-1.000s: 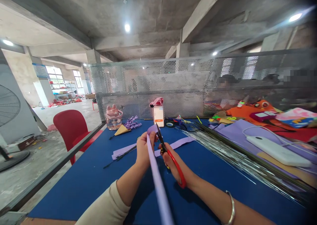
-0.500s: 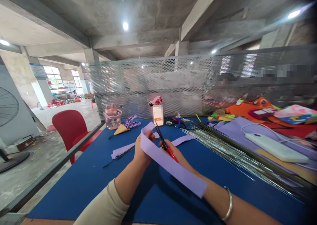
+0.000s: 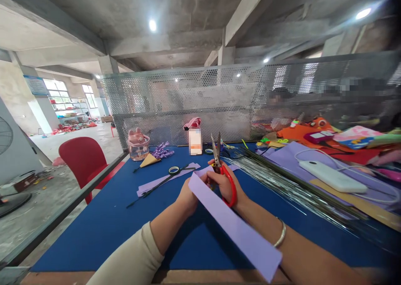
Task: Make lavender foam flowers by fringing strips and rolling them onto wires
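A long purple paper strip point(image 3: 233, 226) slants from my left hand point(image 3: 188, 197) down across my right forearm. The fingers of my left hand are closed on its upper end, partly hidden behind it. My right hand point(image 3: 226, 184) grips red-handled scissors point(image 3: 231, 189), whose blades point up and stand slightly apart, away from the strip. Both hands meet above the blue table. Left of them lie more purple strips point(image 3: 147, 189), with a roll of dark tape point(image 3: 174, 170) and a thin dark green stem point(image 3: 153, 189) on them.
Bundled wires point(image 3: 269, 176) lie along the right, beside purple sheets and a white power strip point(image 3: 332, 176). At the back stand a phone point(image 3: 196, 142) and a pink transparent bottle point(image 3: 138, 145) before a perforated metal screen point(image 3: 175, 97). A red chair point(image 3: 83, 159) is left.
The scissors have swung upright and their blades have parted. My left hand has lowered, and the strip's near end hangs further down to the right. The tape roll has come into view.
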Action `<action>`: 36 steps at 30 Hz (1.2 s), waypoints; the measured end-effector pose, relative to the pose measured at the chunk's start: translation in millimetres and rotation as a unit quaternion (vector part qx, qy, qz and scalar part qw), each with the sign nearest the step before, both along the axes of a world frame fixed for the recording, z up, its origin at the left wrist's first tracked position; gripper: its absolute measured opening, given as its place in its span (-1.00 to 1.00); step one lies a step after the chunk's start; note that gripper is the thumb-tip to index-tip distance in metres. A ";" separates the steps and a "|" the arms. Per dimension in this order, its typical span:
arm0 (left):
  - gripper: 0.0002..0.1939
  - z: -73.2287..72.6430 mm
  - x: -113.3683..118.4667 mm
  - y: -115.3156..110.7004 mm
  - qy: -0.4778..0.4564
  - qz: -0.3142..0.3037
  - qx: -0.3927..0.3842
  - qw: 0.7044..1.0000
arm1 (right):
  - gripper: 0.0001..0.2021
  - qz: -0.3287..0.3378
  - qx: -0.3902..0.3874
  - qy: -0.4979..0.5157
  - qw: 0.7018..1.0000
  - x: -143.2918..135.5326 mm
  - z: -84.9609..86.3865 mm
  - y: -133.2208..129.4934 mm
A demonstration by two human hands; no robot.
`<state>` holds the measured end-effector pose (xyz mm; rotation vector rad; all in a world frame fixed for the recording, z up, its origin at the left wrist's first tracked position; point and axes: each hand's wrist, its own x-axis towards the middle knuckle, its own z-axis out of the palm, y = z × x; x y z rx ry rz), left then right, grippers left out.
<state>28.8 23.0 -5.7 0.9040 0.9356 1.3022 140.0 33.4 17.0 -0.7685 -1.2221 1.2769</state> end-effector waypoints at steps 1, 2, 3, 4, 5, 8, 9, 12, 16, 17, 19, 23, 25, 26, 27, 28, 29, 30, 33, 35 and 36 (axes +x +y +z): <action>-0.73 -3.4 -0.5 1.1 0.008 -0.013 0.012 1.000 | -0.65 -0.005 0.002 -0.010 1.000 0.1 1.2 -1.2; -0.70 -6.1 -1.7 2.3 0.006 -0.029 0.021 0.999 | -0.66 -0.008 0.007 -0.022 1.000 0.2 2.0 -2.1; -0.69 -7.9 -3.1 3.4 -0.001 -0.043 0.028 0.999 | -0.66 -0.009 0.012 -0.035 0.999 0.4 2.5 -2.7; -0.68 -8.6 -4.2 4.1 -0.001 -0.046 0.036 0.998 | -0.67 -0.009 0.019 -0.046 0.999 0.7 2.6 -2.6; -0.67 -8.3 -4.8 4.2 0.001 -0.044 0.044 0.998 | -0.67 -0.012 0.027 -0.055 0.998 1.1 2.2 -1.8; -0.64 -1.7 -4.3 2.3 0.009 -0.012 0.040 0.999 | -0.67 -0.032 0.051 -0.066 0.996 3.6 -0.8 4.4; -0.63 1.7 -4.4 1.8 0.005 0.012 0.035 0.999 | -0.67 -0.042 0.058 -0.066 0.995 4.7 -2.1 7.2; -0.62 13.3 -10.0 3.9 -0.028 0.076 0.032 0.996 | -0.65 -0.062 0.071 -0.064 0.994 8.7 -4.4 15.1; -0.77 29.1 -28.2 13.3 -0.137 0.119 -0.010 0.983 | -0.65 -0.077 0.060 -0.046 0.994 14.3 -2.2 20.8; -0.82 32.1 -32.4 15.4 -0.161 0.128 -0.022 0.978 | -0.64 -0.085 0.057 -0.043 0.994 15.7 -1.4 21.9; -0.85 36.1 -38.1 18.1 -0.199 0.135 -0.041 0.970 | -0.64 -0.100 0.055 -0.038 0.993 18.1 -0.6 24.4; -0.69 36.4 -38.0 17.2 -0.220 0.105 -0.087 0.966 | -0.63 -0.120 0.071 -0.044 0.989 21.3 -2.4 30.2; -0.59 35.0 -35.3 14.7 -0.194 0.094 -0.110 0.970 | -0.64 -0.129 0.079 -0.054 0.987 22.2 -3.4 32.0; -0.56 34.2 -33.9 13.3 -0.179 0.086 -0.115 0.973 | -0.65 -0.131 0.081 -0.057 0.986 22.6 -3.7 32.5; -0.53 33.4 -32.8 11.9 -0.163 0.072 -0.116 0.977 | -0.65 -0.131 0.083 -0.060 0.986 23.0 -3.9 32.8; -0.52 32.6 -31.8 10.6 -0.145 0.049 -0.114 0.982 | -0.66 -0.131 0.086 -0.063 0.986 23.4 -4.1 33.0; -0.51 31.5 -30.9 9.4 -0.126 0.023 -0.110 0.986 | -0.66 -0.131 0.090 -0.066 0.985 23.7 -4.4 33.1; -0.51 30.3 -30.2 8.5 -0.106 -0.009 -0.111 0.988 | -0.67 -0.131 0.094 -0.070 0.984 23.9 -4.9 33.2; -0.51 25.8 -28.2 7.1 -0.039 -0.086 -0.140 0.986 | -0.68 -0.132 0.101 -0.073 0.983 23.4 -7.4 33.3; -0.52 23.2 -26.9 6.5 0.011 -0.111 -0.170 0.979 | -0.69 -0.126 0.104 -0.076 0.984 21.9 -9.7 33.1; -0.50 22.4 -26.4 5.9 0.035 -0.124 -0.182 0.975 | -0.69 -0.120 0.108 -0.078 0.984 20.9 -11.0 32.9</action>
